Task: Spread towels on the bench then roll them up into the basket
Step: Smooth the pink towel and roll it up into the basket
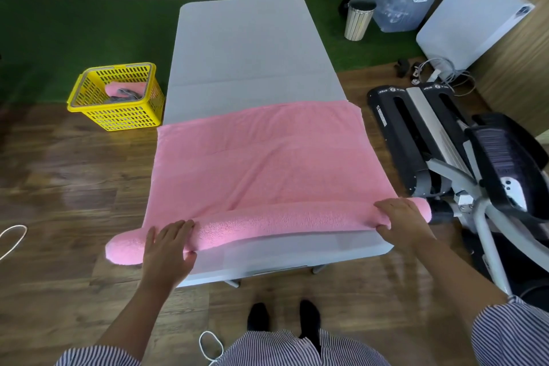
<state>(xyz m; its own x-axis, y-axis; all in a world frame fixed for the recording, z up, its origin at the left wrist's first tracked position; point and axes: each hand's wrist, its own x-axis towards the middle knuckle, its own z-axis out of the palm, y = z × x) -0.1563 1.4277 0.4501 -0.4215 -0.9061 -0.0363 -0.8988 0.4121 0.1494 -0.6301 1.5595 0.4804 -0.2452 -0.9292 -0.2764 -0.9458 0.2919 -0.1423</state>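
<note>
A grey padded worktop (246, 47) stands on a wooden floor (59, 175). A pink towel (261, 157) lies spread across its near half, the near edge rolled up, both roll ends overhanging the worktop's sides.

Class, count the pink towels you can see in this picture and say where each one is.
2. One pink towel lies on the bench, partly rolled; another pink towel sits in the yellow basket. More may be hidden there.
</note>
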